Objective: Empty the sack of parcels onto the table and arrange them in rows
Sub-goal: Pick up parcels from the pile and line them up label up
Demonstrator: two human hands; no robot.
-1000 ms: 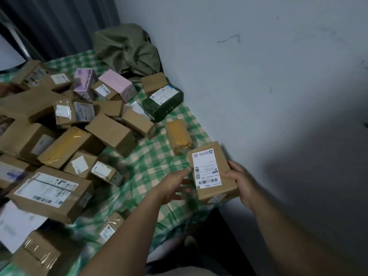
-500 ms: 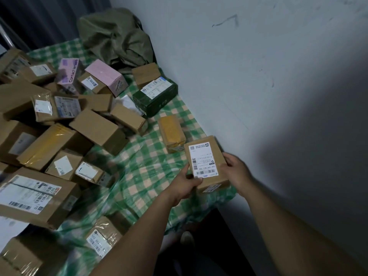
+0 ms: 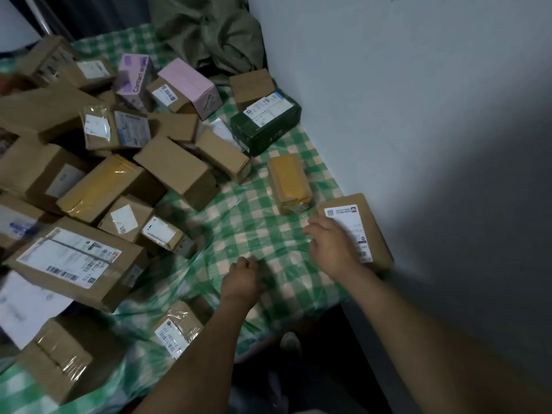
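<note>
Down goes the labelled parcel (image 3: 369, 231): half a second ago both hands held it up, now it lies flat on the table (image 3: 254, 228), label up, at the near right corner against the wall (image 3: 418, 115). Just beyond it sits a yellow-taped parcel (image 3: 288, 183), a small gap between the two, and further back a dark green box (image 3: 265, 127) with a plain brown box (image 3: 251, 88) behind it. Left of all that, a jumbled heap of parcels (image 3: 89, 174) covers most of the checked cloth, pink and purple boxes among the brown. An olive sack (image 3: 209, 34) slumps in the far corner. One small taped parcel (image 3: 179, 330) lies beside the left forearm.

Right hand (image 3: 331, 249) hovers low over the labelled parcel's left half, palm down, fingers relaxed and loosely spread, gripping nothing; whether they touch the label is hard to tell. Left hand (image 3: 242, 276) is over bare cloth, fingers curled under into a fist, nothing visible in them, well clear of that parcel.
</note>
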